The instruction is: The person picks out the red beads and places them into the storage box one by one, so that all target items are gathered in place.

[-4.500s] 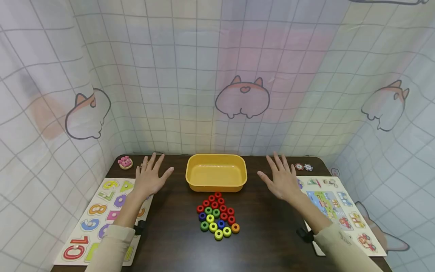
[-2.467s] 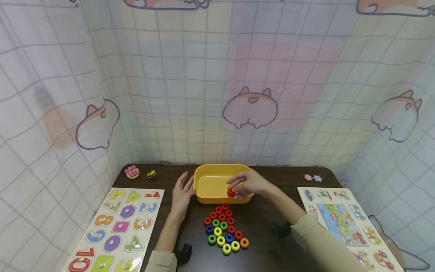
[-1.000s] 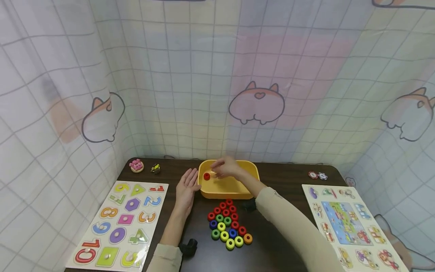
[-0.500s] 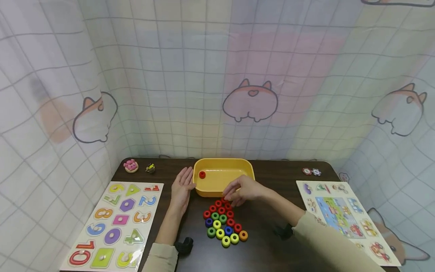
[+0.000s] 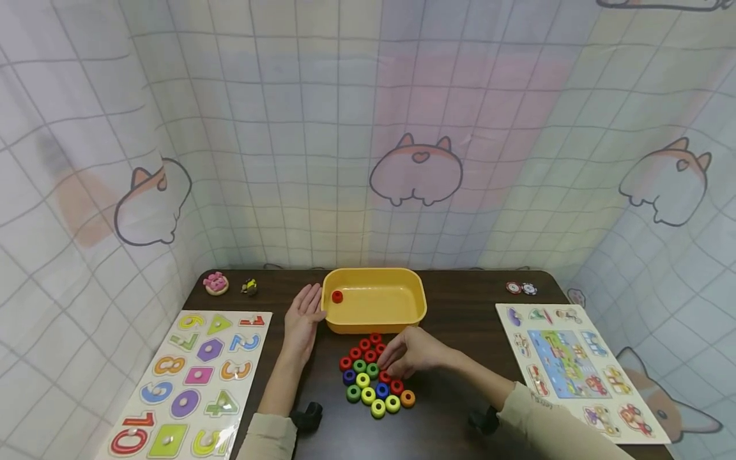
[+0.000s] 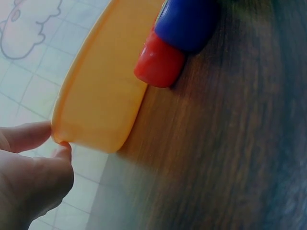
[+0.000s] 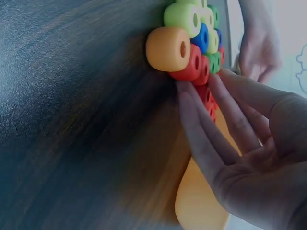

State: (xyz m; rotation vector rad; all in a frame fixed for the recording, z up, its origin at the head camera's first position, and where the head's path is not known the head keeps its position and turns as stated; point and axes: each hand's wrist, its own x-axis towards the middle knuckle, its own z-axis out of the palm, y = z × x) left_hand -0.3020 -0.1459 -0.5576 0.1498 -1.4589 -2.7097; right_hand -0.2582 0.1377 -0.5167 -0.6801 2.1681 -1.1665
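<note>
In the head view, a yellow plastic tray point(image 5: 376, 327) stands at the back of the table. One red bead point(image 5: 337, 296) lies inside, near its left end. My left hand point(image 5: 301, 326) is at the tray's left side, fingers along the outside; thumb and a finger pinch the rim corner in the left wrist view. My right hand point(image 5: 418, 352) reaches into the cluster of beads before the tray. Its fingertips close around a red bead point(image 7: 204, 92), largely hidden by the fingers. Round about are red, green, blue, yellow-green beads point(image 5: 377, 409) and an orange bead point(image 5: 407, 398).
A number puzzle board point(image 5: 198, 375) lies on the left, a picture puzzle board point(image 5: 556, 364) on the right. At the back left sit a pink trinket point(image 5: 215, 283) and a small yellow-black figure point(image 5: 250, 287). Two poker chips point(image 5: 521, 289) lie at the back right. A patterned curtain surrounds the table.
Both hands came in from beside the tray; the left took its rim. The right hand carried a red bead into the tray, let go, then came back down to the cluster.
</note>
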